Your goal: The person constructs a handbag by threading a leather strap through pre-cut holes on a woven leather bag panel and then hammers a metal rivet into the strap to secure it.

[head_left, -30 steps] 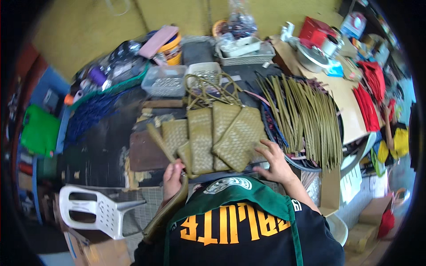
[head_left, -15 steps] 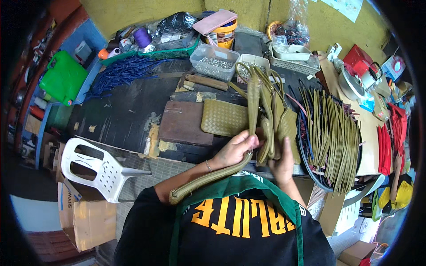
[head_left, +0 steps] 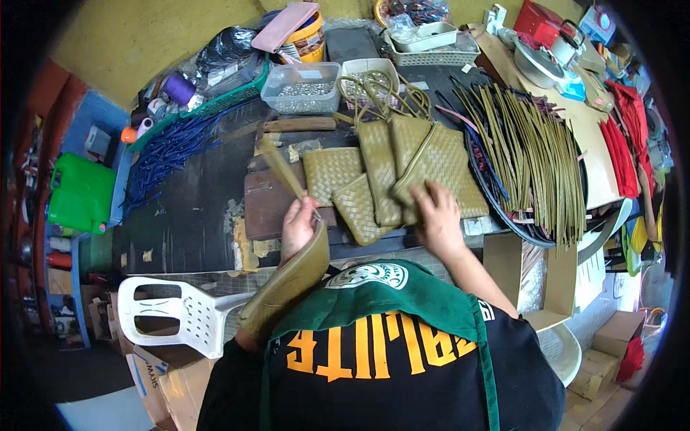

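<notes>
My left hand (head_left: 297, 228) is closed on the strap (head_left: 282, 167) of an olive pouch (head_left: 291, 287). The pouch hangs across my left forearm, seen mostly edge-on, and the upper end of the strap is blurred. My right hand (head_left: 440, 221) lies over the near edge of a woven olive pouch (head_left: 431, 161), fingers spread and slightly blurred. That pouch rests among several overlapping woven pouches (head_left: 366, 208). Thin loops of olive strap (head_left: 377, 90) lie at their far end.
Behind the pouches stand clear tubs of metal bits (head_left: 300, 90). At right, a round tray holds olive strips (head_left: 535, 165). Blue strips (head_left: 169, 154) lie on the black table (head_left: 187, 215) at left. A brown board (head_left: 266, 205) lies beside the pouches; a white chair (head_left: 176, 316) stands near left.
My left hand has moved left with the strapped pouch, away from the others. My right hand has shifted onto the pouches, which now lie spread flat. The whole view has turned somewhat.
</notes>
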`<state>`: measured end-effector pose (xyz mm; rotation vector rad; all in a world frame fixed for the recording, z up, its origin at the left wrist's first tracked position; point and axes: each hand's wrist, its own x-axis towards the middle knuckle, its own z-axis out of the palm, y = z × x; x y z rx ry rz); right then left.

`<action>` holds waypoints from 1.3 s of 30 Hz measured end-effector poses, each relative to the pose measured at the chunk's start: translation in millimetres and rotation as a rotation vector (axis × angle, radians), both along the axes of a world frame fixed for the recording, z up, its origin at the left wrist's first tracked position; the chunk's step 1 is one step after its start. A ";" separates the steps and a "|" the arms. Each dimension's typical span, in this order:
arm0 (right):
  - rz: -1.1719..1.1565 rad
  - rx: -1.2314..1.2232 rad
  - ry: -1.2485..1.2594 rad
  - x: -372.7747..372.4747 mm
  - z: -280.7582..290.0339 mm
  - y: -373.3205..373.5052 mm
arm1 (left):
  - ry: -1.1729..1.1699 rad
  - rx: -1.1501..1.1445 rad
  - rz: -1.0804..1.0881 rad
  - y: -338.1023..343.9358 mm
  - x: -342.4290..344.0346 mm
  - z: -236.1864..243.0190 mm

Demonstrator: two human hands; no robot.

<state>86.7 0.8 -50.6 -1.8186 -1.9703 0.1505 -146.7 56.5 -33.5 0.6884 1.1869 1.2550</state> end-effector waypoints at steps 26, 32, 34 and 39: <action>-0.149 -0.084 1.133 56.9 2.1 49.9 | 0.358 1.015 -0.668 33.6 125.6 -30.5; 0.136 0.151 1.891 104.0 -22.5 32.8 | -0.001 0.631 -0.946 16.1 214.2 0.0; 0.650 0.216 2.202 131.8 -22.4 33.6 | 0.182 0.799 -0.784 3.7 228.5 32.5; -0.116 0.298 2.343 133.3 -14.5 32.0 | 0.408 0.932 -0.670 -4.6 249.6 71.5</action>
